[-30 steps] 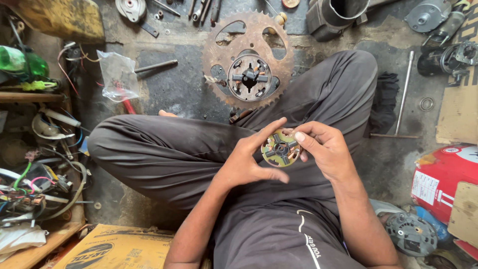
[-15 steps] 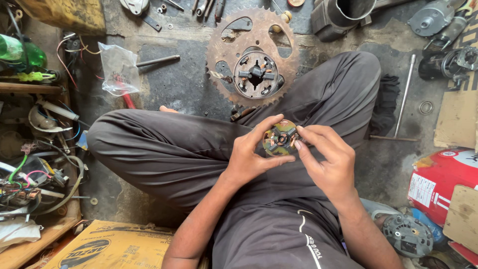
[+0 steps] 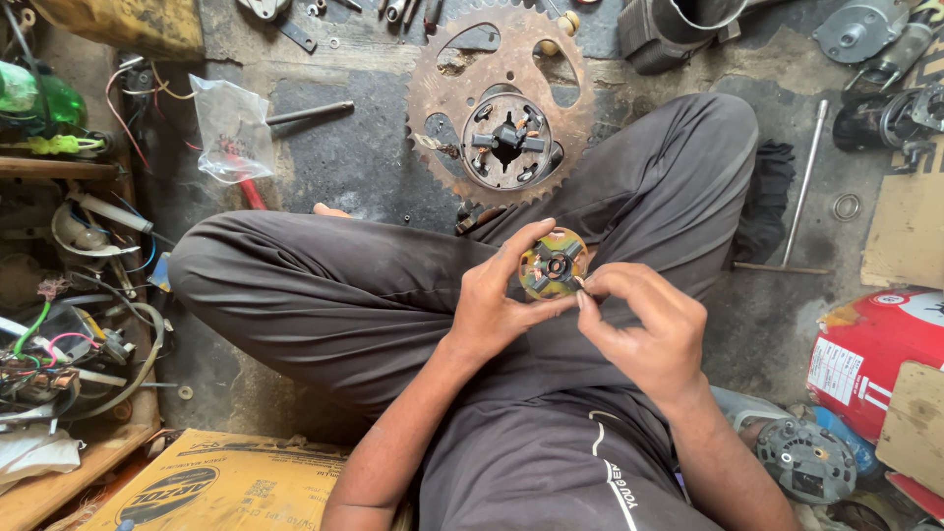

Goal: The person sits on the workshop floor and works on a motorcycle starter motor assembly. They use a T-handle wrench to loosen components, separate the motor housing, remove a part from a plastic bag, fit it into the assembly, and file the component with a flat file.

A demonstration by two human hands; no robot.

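Fingers of left hand (image 3: 492, 305) and right hand (image 3: 644, 329) pinch round brass plate (image 3: 554, 264); red canister (image 3: 870, 349) right.

a: round brass plate (image 3: 554, 264), lower left rim hidden behind the left hand (image 3: 492, 300). tiny parts on its face too small to tell.

b: right hand (image 3: 644, 329) fingertips (image 3: 582, 285) cover the plate's right edge (can't tell if they pinch anything). both forearms cut off at the bottom.

a: rusty sprocket (image 3: 442, 88), top teeth cut off by the top edge, bottom teeth go behind the knee.

b: red canister (image 3: 865, 349) cut off at the right, partly under cardboard. green bottle (image 3: 34, 98) cut off at the left. wire tangle (image 3: 44, 344), can't sort it.
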